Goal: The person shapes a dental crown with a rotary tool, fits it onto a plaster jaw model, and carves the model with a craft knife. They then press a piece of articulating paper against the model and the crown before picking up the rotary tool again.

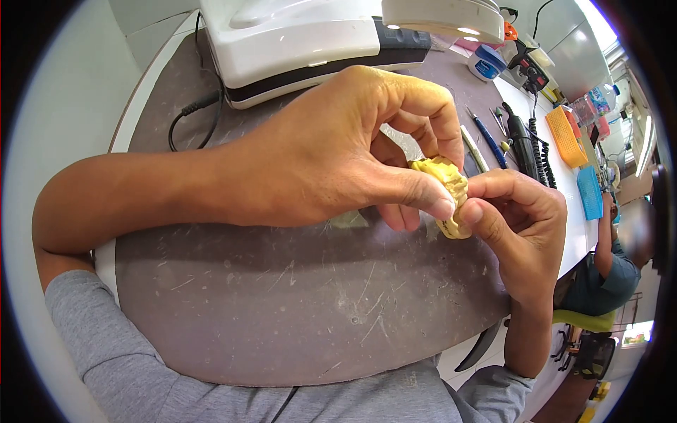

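Left hand (331, 144): nearest my camera, back up, and it's clasping the yellow lump (438, 171), thumb across the near face, fingers behind!
Right hand (527, 229): thumb and forefinger drawn together right at the lump's edge; pinching or just touching, I can't tell from here.
Yellow lump: between the two hands, up over the grey-brown tabletop (303, 303), crumpled-looking, partly covered by the left thumb.
Beyond the hands: I've got a white machine (296, 42), then a blue pen-like tool (489, 139) beside a black handpiece (521, 141).
Far right: orange basket (565, 136), blue basket (589, 193), and another person (598, 282) seated farther off.
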`<state>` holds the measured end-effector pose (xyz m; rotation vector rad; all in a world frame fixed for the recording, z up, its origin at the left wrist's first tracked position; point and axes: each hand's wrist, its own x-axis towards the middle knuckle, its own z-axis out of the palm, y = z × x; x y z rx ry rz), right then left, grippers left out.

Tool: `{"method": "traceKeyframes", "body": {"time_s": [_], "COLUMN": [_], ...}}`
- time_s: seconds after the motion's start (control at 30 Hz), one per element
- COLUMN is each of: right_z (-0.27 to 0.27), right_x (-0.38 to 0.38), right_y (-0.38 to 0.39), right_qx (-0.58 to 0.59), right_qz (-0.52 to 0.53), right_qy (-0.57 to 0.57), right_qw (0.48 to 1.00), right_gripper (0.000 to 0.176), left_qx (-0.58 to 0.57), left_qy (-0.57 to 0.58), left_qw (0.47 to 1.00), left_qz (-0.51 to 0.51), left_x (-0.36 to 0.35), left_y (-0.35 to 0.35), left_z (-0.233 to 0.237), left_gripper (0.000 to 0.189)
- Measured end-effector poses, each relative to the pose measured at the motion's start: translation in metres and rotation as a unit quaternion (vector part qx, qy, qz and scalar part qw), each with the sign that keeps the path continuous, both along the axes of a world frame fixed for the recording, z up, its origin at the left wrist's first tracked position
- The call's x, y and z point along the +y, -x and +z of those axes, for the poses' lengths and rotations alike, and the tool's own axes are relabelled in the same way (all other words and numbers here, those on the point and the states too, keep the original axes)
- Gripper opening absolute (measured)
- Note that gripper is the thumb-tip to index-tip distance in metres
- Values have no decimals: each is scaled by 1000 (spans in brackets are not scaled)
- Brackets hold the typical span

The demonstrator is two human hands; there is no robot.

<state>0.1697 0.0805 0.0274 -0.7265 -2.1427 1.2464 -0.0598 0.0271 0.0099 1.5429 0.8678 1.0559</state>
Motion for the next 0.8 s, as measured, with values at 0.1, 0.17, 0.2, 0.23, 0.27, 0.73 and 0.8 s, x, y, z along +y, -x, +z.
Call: {"method": "traceKeyframes", "body": {"time_s": [0.1, 0.17, 0.2, 0.23, 0.27, 0.73, 0.8], "right_z": [-1, -1, 0, 0, 0, -4, -4], "right_x": [0, -1, -1, 0, 0, 4, 5], "right_y": [1, 1, 1, 1, 1, 1, 0], "right_qx": [-1, -2, -6, -9, -10, 0, -6], "right_qz": [-1, -1, -2, -4, -4, 19, 23], "right_qy": [0, -3, 5, 14, 14, 23, -4], "right_qw": [1000, 1000, 1000, 1000, 1000, 1000, 1000], "right_gripper": [17, 17, 17, 17, 17, 18, 17], "left_qx": [8, 20, 33, 32, 26, 2, 22], "left_qy": [3, -6, -15, -15, -22, -35, -43], "left_qw": [1000, 999, 999, 999, 999, 999, 999], "left_qz": [16, 25, 33, 33, 32, 21, 23], "left_x": [-2, -2, -2, -1, -1, 2, 2], "left_y": [1, 1, 1, 1, 1, 1, 2], "left_z": [2, 2, 2, 1, 0, -3, -3], "left_gripper": [25, 26, 27, 27, 26, 25, 25]}}
